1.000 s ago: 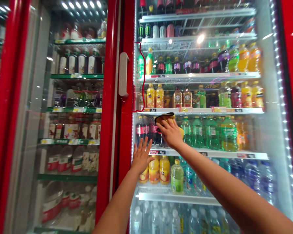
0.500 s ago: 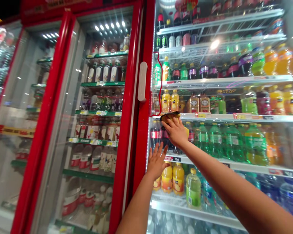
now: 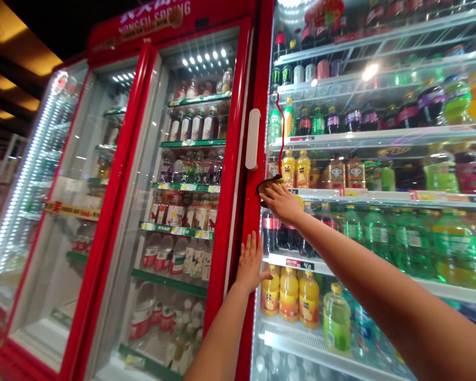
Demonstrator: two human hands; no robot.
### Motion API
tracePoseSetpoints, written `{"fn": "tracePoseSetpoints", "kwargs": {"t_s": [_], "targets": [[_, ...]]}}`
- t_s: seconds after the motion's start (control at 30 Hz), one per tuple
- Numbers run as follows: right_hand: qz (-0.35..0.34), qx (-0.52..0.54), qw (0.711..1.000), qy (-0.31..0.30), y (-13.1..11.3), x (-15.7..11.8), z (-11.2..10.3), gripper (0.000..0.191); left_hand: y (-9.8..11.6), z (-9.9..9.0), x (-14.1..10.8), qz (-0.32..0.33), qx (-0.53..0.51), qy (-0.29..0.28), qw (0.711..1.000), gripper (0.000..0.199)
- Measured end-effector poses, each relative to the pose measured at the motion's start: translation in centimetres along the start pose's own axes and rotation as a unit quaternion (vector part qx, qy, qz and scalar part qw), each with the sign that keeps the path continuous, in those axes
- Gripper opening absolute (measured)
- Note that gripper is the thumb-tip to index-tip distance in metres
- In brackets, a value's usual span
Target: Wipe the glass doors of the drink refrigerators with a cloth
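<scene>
My right hand (image 3: pixel 284 204) presses a yellow cloth (image 3: pixel 270 185) with a black edge flat against the glass door of the drinks fridge. Its fingers lie spread over the cloth, which reaches the door's red frame (image 3: pixel 257 211). Lower down, my left hand (image 3: pixel 249 264) rests with fingers stretched out on that red frame, its thumb toward the glass. Above both hands, a white door handle (image 3: pixel 253 138) is fixed to the frame. Behind the glass near my right hand stand yellow juice bottles (image 3: pixel 295 168) and dark soda bottles (image 3: pixel 270 233).
Shelves of bottles fill the fridge, with green soda bottles (image 3: pixel 410 238) to the right and orange juice bottles (image 3: pixel 289 293) below. More red-framed fridges stand to the left, one with a yellow tape strip (image 3: pixel 72 210) across it. A red line (image 3: pixel 281 132) runs on the glass.
The view has turned left. My right hand has slid the cloth left across the glass to the red frame. My left hand has shifted left from in front of the glass onto the frame.
</scene>
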State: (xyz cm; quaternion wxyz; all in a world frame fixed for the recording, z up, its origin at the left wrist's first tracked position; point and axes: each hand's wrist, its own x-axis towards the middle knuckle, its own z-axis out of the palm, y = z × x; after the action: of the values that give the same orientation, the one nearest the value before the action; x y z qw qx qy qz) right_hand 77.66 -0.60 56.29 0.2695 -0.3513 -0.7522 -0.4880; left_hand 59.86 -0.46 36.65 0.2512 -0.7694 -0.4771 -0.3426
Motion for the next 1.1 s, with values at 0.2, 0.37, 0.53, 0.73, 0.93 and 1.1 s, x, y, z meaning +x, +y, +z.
{"fn": "tracePoseSetpoints", "kwargs": {"t_s": [0.2, 0.37, 0.53, 0.73, 0.93, 1.1], "targets": [[-0.014, 0.009, 1.000, 0.007, -0.7, 3.7, -0.1, 0.048, -0.7, 1.2, -0.4, 0.020, -0.021, 0.019, 0.999, 0.143], [-0.100, 0.029, 0.994, 0.009, -2.1, 1.5, 0.8, 0.043, -0.8, 1.4, -0.6, 0.027, -0.020, 0.028, 0.999, 0.142], [-0.122, 0.023, 0.992, -0.007, -1.0, 3.0, 0.2, 0.043, -0.9, 1.4, -0.6, 0.034, -0.016, 0.027, 0.999, 0.142], [-0.094, 0.032, 0.995, -0.004, -3.2, 1.4, 1.2, 0.045, -0.9, 1.3, -0.3, 0.019, -0.003, -0.002, 1.000, 0.136], [-0.200, 0.043, 0.978, -0.042, -3.2, -0.4, 1.3, 0.042, -0.5, 1.2, -0.5, 0.018, 0.000, 0.005, 1.000, 0.133], [-0.083, 0.041, 0.996, -0.013, -4.0, -0.5, 1.6, 0.044, -0.2, 2.1, -1.2, -0.017, -0.011, 0.044, 0.999, 0.138]]}}
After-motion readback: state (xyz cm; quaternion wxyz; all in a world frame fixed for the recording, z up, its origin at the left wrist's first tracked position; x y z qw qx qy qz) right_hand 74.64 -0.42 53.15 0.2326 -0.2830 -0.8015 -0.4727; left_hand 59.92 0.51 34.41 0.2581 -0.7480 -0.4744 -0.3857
